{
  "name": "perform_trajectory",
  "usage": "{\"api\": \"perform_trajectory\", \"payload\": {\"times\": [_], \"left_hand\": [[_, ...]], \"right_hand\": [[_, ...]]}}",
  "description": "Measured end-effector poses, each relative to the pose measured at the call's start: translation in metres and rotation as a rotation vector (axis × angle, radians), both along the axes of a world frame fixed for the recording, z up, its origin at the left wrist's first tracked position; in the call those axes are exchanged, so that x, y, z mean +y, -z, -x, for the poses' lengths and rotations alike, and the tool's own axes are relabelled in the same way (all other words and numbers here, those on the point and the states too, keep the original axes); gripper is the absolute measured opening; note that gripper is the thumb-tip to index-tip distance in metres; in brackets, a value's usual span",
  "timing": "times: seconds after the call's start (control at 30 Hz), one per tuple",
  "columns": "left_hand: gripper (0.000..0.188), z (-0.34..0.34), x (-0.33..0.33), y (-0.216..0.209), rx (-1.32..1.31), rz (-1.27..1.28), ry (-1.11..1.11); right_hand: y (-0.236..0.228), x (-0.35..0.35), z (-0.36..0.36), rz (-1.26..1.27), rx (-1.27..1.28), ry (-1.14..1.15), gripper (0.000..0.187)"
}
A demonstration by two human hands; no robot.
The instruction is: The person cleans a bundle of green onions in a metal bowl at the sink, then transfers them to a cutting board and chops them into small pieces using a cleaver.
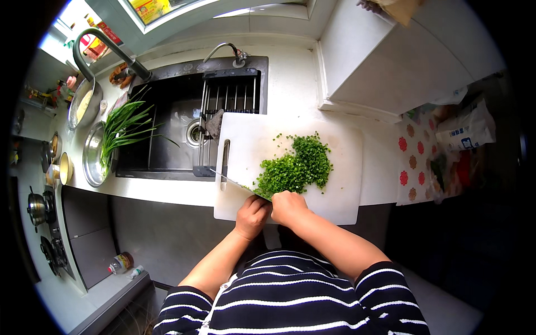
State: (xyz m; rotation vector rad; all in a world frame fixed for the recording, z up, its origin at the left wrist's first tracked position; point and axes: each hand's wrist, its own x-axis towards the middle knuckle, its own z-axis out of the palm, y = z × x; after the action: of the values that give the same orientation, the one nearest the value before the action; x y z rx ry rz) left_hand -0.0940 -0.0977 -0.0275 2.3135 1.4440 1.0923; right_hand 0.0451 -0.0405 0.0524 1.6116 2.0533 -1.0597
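A heap of finely chopped green chives (296, 166) lies on the white cutting board (340, 206). The knife (237, 183) points to the far left, its thin blade seen nearly edge-on at the heap's near left side. Closed around its handle, my right hand (289, 207) rests by the board's near edge and hides the grip. My left hand (251, 216) is just left of it, fingers curled in close to the blade. What those fingers hold, if anything, is hidden.
Left of the board is a dark sink (167, 134) with a black drying rack (230, 92) and a tall faucet (103, 39). Long green stalks (125, 128) hang from a steel bowl (94, 153). A white cabinet (385, 61) stands at the back right, beside a flowered cloth (411, 162).
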Motion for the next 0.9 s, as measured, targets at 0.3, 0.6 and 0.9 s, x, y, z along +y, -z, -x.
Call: {"api": "perform_trajectory", "payload": {"times": [0.3, 0.6, 0.9], "left_hand": [[0.022, -0.015, 0.013, 0.002, 0.03, -0.012, 0.002], [0.019, -0.017, 0.016, 0.002, 0.019, -0.031, -0.009], [0.02, -0.016, 0.015, 0.004, 0.008, -0.035, -0.039]], "right_hand": [[0.003, 0.008, -0.051, -0.08, -0.006, 0.141, 0.02], [-0.016, -0.017, -0.057, -0.119, -0.009, 0.032, 0.018], [-0.031, -0.013, -0.054, -0.045, -0.097, -0.042, 0.018]]}}
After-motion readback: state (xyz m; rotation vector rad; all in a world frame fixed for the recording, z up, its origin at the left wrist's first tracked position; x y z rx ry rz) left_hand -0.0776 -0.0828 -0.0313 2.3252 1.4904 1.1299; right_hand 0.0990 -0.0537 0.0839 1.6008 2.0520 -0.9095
